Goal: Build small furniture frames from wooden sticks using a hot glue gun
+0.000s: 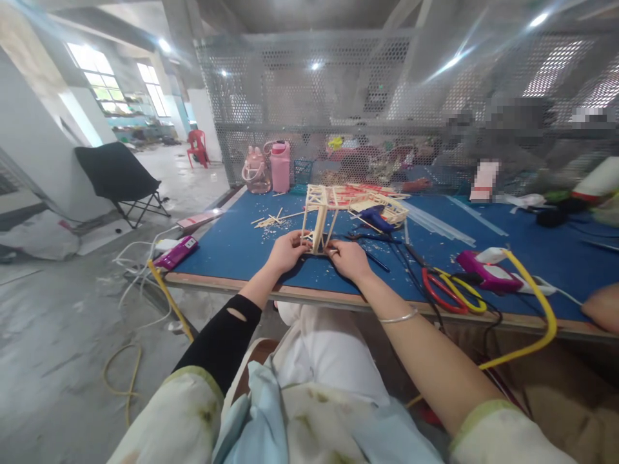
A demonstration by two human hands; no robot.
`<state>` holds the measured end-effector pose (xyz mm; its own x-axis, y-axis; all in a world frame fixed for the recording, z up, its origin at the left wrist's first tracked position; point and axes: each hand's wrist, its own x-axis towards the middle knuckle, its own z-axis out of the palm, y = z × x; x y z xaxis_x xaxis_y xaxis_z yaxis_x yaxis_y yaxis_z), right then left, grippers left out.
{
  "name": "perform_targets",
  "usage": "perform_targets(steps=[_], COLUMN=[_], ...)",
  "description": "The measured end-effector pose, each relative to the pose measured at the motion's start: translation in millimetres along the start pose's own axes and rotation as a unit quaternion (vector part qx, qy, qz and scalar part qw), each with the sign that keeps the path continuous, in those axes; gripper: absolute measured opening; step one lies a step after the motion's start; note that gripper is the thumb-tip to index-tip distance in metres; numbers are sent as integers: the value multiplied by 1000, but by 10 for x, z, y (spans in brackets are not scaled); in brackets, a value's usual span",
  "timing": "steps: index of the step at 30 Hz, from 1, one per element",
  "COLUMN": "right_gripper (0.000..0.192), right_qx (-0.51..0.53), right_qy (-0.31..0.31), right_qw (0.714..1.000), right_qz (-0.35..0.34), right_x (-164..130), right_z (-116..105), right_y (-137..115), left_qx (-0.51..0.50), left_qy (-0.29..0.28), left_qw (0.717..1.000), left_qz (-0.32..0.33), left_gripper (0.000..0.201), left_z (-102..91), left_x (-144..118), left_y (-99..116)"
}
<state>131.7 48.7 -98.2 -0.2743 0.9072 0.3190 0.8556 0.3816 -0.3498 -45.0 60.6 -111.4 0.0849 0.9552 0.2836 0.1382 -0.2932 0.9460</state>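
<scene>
A tall frame of thin wooden sticks (319, 216) stands upright on the blue table (232, 248). My left hand (286, 251) pinches its base from the left. My right hand (349, 259) grips the base from the right, a silver bangle on that wrist. Both hands rest near the table's front edge. Behind the frame lies a larger flat stick structure (374, 201) with a blue tool (374, 219) on it.
Red and yellow scissors (452, 290), a magenta glue gun (486, 270) and a yellow hose (544, 303) lie to the right. Pink bottles (268, 167) stand at the back by a mesh screen. Loose sticks (273, 220) lie back left. Another person's arm (602, 306) rests at the right edge.
</scene>
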Motion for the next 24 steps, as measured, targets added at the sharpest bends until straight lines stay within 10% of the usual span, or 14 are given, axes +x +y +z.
perform_targets(steps=[24], right_gripper=[29], right_qx=[5], right_qy=[8], right_qw=[1000], right_qz=[0], right_x=[9], right_z=[10], right_y=[12], left_qx=[29], left_qy=[6], left_qw=[999], left_qz=[12], left_gripper=[36], left_z=[0], left_x=[-9], left_y=[30])
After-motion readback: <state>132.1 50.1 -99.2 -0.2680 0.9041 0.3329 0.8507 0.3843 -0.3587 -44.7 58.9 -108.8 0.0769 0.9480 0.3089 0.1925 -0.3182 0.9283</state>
